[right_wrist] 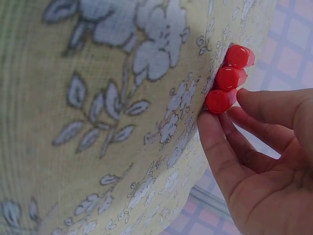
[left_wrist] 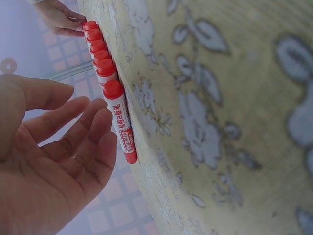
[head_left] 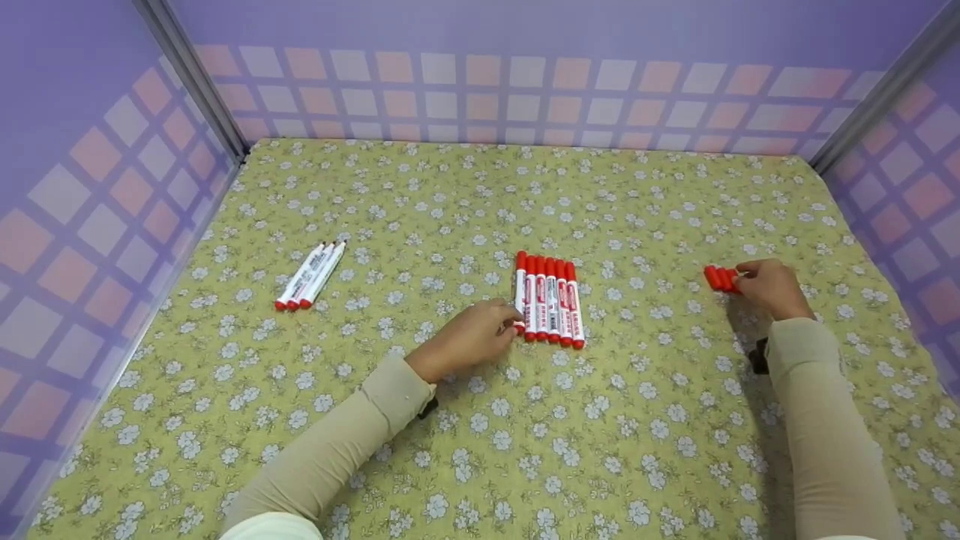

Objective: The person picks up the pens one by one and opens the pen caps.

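Several capped red markers [head_left: 547, 300] lie side by side mid-table. My left hand [head_left: 508, 319] rests beside the row, and its straight fingers [left_wrist: 98, 127] touch the leftmost marker [left_wrist: 120, 122]. Three red caps [head_left: 720, 278] lie in a row at the right. My right hand [head_left: 740, 282] is at them. In the right wrist view its thumb [right_wrist: 215, 142] and forefinger [right_wrist: 274, 103] pinch the nearest cap [right_wrist: 220, 100]. Three uncapped white markers [head_left: 310, 275] lie together at the left, away from both hands.
A yellow-green flowered cloth [head_left: 525, 450] covers the table. Purple checked walls [head_left: 525, 90] close it in at the back and on both sides.
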The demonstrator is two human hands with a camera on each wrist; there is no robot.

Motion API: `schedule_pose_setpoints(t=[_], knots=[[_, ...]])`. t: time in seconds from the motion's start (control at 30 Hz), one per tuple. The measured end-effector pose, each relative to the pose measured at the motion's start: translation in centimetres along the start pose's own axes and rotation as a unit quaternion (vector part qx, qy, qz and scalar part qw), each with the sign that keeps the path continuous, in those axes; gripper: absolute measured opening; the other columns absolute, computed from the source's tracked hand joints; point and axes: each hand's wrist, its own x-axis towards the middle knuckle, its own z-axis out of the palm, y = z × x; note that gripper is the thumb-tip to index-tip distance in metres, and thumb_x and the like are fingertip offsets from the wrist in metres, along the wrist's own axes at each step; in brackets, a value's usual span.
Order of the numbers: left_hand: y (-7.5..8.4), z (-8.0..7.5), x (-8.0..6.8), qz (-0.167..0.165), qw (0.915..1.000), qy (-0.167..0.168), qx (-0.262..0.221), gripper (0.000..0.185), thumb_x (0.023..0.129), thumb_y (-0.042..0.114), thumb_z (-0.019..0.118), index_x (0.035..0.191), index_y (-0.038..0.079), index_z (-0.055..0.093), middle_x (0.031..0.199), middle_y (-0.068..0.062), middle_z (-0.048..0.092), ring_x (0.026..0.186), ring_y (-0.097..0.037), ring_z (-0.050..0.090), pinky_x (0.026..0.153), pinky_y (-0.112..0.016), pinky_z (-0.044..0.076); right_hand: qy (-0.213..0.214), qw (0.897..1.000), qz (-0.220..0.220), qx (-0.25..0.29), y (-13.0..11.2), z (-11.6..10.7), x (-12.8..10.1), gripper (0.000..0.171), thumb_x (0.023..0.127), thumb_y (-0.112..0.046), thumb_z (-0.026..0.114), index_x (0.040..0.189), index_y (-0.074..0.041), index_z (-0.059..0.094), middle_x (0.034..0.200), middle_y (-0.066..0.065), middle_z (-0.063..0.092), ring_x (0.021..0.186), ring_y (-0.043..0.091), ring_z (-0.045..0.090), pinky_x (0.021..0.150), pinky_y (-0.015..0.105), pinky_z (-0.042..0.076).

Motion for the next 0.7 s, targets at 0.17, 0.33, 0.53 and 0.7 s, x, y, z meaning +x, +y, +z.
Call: schedule_pose_setpoints(t=[0.17,0.33,0.53,0.7], knots=[[-0.1,-0.3,0.6,-0.01,0.9999,0.008,-0.004,0.023,0.098,0.013,0.051,0.111,0.004,0.067,0.096,-0.005,0.064,0.076,-0.013,0.053,0.066,-0.027,0.045,0.004,1.0,0.005,0.001,0.0,0.0,0.1,0.052,0.1,-0.017,0.04,0.142,0.013,0.034,0.14,0.038,0.038,0.116,0.041,0.051,0.088,0.044,0.047],[-0.2,-0.7,1.2,-0.037,0.9987,0.004,-0.034,0.025,0.099,0.015,0.049,0.115,0.003,0.064,0.095,-0.006,0.061,0.074,-0.013,0.052,0.062,-0.027,0.043,0.005,1.0,0.012,0.002,0.0,0.0,0.1,0.053,0.101,-0.02,0.04,0.143,0.011,0.034,0.14,0.038,0.038,0.117,0.041,0.05,0.09,0.046,0.047],[-0.4,-0.8,2.0,-0.085,0.9901,-0.009,-0.112,0.03,0.1,0.016,0.045,0.126,0.005,0.058,0.089,-0.005,0.058,0.058,-0.011,0.045,0.05,-0.025,0.039,0.002,1.0,-0.001,-0.005,-0.2,-0.2,0.0,0.054,0.101,-0.023,0.039,0.143,0.011,0.034,0.143,0.038,0.035,0.124,0.046,0.044,0.098,0.055,0.042],[-0.6,-0.8,2.8,-0.101,0.9876,-0.024,-0.117,0.027,0.101,0.018,0.045,0.122,0.007,0.058,0.075,-0.003,0.053,0.049,-0.01,0.038,0.045,-0.026,0.034,0.008,1.0,-0.003,-0.001,-0.3,-0.3,0.0,0.055,0.101,-0.023,0.04,0.143,0.011,0.034,0.142,0.037,0.036,0.124,0.046,0.045,0.098,0.056,0.042]])
